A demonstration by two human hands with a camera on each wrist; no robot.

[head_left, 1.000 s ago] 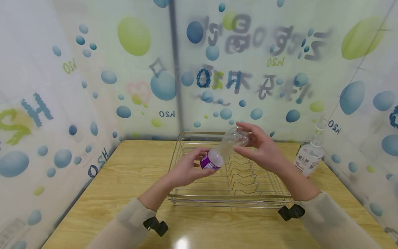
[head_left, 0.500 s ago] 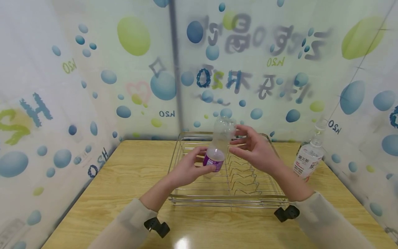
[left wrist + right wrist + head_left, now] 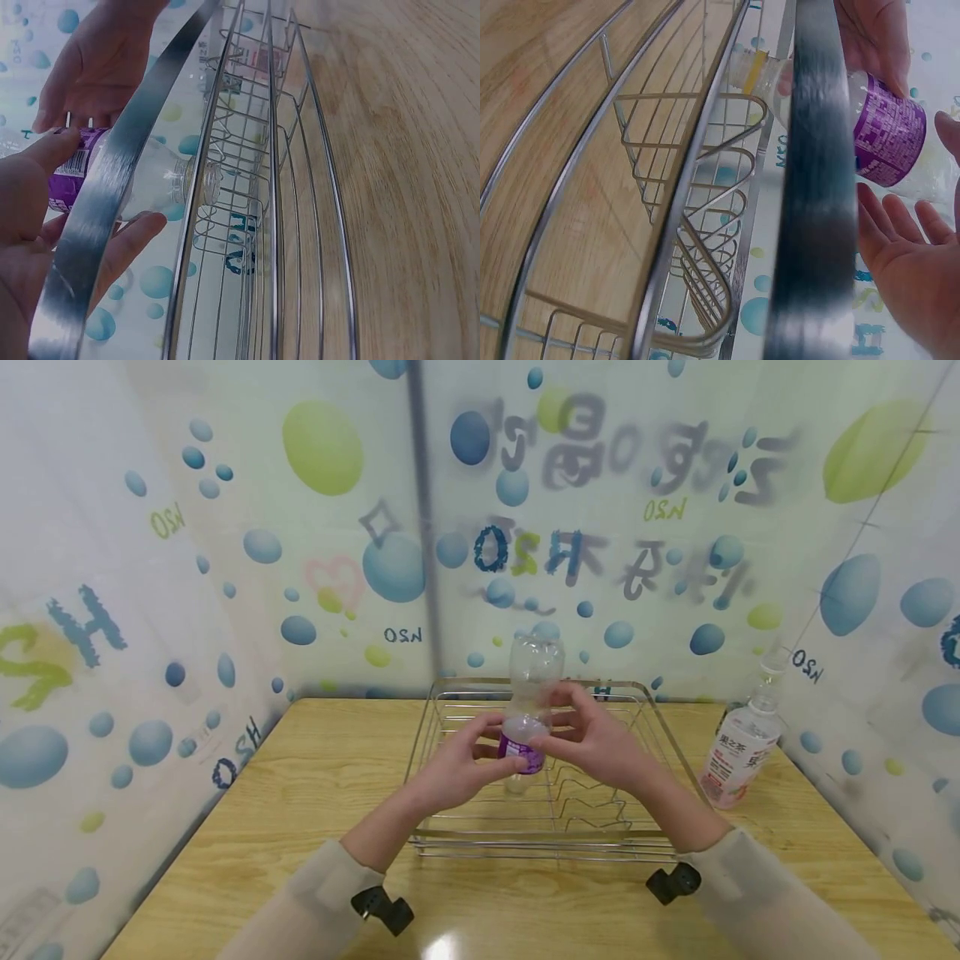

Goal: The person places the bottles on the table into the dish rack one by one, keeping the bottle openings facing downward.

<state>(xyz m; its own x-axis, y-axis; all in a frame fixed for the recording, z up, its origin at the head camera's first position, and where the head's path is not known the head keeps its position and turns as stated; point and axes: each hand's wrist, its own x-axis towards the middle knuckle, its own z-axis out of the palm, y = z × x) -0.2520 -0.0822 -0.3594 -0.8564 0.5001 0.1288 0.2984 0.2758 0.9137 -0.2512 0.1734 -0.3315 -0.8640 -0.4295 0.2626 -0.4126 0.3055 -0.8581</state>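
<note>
A clear plastic bottle (image 3: pixel 534 672) with a purple label (image 3: pixel 889 131) stands upside down in the air over the wire rack, its uncapped neck (image 3: pixel 196 184) pointing down. My left hand (image 3: pixel 461 760) holds it at the label, thumb in front and fingers behind. On the other side my right hand (image 3: pixel 592 743) curves loosely around the bottle, thumb beside the label. In the right wrist view its thumb is apart from the plastic and its fingertips lie close to it; whether they touch is unclear.
The metal wire dish rack (image 3: pixel 555 837) lies on the wooden table (image 3: pixel 300 852), under the hands. Another bottle with a white-and-pink label (image 3: pixel 738 752) stands upright to its right. A patterned curtain (image 3: pixel 352 610) encloses the table at the back and sides.
The bottle has swung from tilted to nearly vertical, base up. My right hand has moved from the bottle's base down and left to beside the label; my left hand keeps its hold.
</note>
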